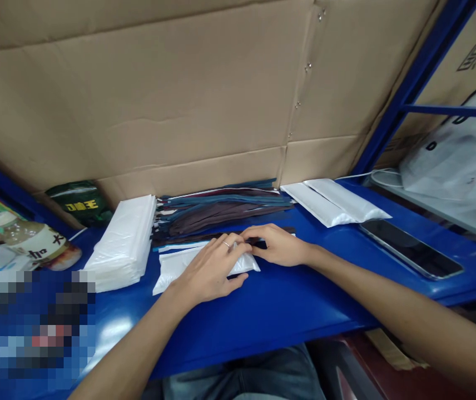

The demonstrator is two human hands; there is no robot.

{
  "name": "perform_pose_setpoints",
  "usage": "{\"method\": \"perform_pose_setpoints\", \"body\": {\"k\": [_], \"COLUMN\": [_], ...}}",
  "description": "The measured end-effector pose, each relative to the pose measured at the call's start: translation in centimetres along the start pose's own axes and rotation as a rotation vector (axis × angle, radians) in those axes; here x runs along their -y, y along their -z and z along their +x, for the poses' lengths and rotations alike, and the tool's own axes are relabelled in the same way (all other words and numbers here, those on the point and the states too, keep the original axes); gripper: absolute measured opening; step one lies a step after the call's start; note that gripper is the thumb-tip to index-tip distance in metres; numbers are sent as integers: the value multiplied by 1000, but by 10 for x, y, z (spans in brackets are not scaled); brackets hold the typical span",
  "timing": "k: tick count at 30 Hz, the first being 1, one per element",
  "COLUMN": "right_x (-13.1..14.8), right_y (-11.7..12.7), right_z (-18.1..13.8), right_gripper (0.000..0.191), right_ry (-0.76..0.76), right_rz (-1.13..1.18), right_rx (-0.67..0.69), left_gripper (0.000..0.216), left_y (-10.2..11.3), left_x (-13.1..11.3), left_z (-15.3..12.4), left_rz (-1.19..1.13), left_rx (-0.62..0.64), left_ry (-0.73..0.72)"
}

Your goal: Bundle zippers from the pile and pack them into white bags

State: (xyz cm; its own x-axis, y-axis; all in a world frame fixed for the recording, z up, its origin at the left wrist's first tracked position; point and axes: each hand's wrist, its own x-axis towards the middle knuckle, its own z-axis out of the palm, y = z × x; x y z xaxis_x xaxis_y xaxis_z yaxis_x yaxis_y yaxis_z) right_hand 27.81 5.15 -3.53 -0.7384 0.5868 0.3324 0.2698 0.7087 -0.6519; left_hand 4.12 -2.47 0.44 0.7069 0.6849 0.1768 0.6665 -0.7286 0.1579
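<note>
While two bare hands work over it, one white padded pouch (170,269) lies mid-table, between the near and far edges, its middle covered by fingers and its two ends showing. Left hand (215,266), one ring: laid across the pouch, thumb spread from the fingers; whether it pinches anything cannot be told. Right hand (277,244): fingers and thumb bent at the pouch's right end, fingertips partly hidden behind the left hand; grip likewise not determinable.

Dark strips (204,216), brown and blue-green, just beyond the pouch toward the far edge: overlapping, number uncountable. White pouch stack (123,239), one, left of the strips; layers too tight to count. Filled white pouches (333,201), two, side by side at the far edge, right of the strips. Phone (413,247), one, dark screen, toward the right edge. Bottle (40,241), one, label partly legible, by the left edge. Dark green packet (79,203), one, far left corner. Pixelated patch (48,322), near left corner: contents unreadable. Blue table (242,319), one, left side cut off by the frame.
</note>
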Motion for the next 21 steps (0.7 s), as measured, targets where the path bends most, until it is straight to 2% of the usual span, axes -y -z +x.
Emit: {"method": "perform_pose_setpoints", "body": {"k": [4, 8, 13, 15, 18, 19, 21], "right_x": [0, 1, 0, -1, -2, -2, -1], "right_y": [2, 1, 3, 7, 11, 12, 11], "right_z": [-1, 1, 2, 0, -2, -2, -1], "right_gripper": [26, 21, 23, 37, 57, 56, 43], "right_ry": [-25, -60, -11, 25, 75, 91, 119], "right_rz": [33, 44, 34, 26, 18, 19, 36], "right_rx": [-1, -29, -32, -14, -25, -48, -112], "left_gripper": [49, 36, 31, 30, 26, 26, 30], "left_y": [-4, -8, -15, -17, -17, -16, -15], "left_x": [1, 3, 2, 4, 10, 11, 12], "left_z": [1, 1, 2, 1, 0, 0, -1], "left_rz": [74, 83, 188, 206, 135, 103, 58], "left_rx": [17, 26, -3, -107, -354, -431, -550], "left_ry": [-58, -91, -95, -97, -104, -111, -144]}}
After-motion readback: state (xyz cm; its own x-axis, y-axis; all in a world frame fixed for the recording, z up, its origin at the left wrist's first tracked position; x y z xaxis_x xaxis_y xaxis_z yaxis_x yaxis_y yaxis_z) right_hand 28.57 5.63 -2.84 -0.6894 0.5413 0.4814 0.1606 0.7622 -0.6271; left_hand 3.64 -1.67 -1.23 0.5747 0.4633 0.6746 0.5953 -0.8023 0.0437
